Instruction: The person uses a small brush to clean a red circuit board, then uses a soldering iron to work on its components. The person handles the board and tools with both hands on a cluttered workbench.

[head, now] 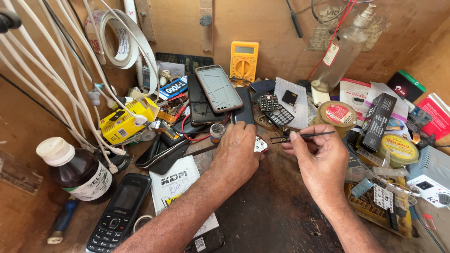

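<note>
- Pinching a thin black metal tool (309, 136) between thumb and forefinger, the right hand (318, 159) sits right of centre, its other fingers curled in; the tool lies level, its tip pointing left.
- Pressing down just left of it, the left hand (236, 152) has its fingers bent over a small flat part with a red-and-white edge (260, 144), which peeks out at the fingertips at mid-frame.
- Just above the left hand lie a dark slab phone (243, 107) and a grey phone shell with a copper-coloured rim (218, 88), leaning on a black phone (200, 105).
- Above the tool tip rests a small black keypad piece (269, 102).
- A yellow multimeter (243, 60) stands against the wooden back wall at upper centre.
- At lower left lie a black keypad mobile phone (121, 212) and a brown glass bottle with a white cap (77, 171).
- A yellow cardboard box (123, 122) sits at centre left beneath white cables (61, 79).
- A round tin with a yellow label (399, 149) lies at far right.
</note>
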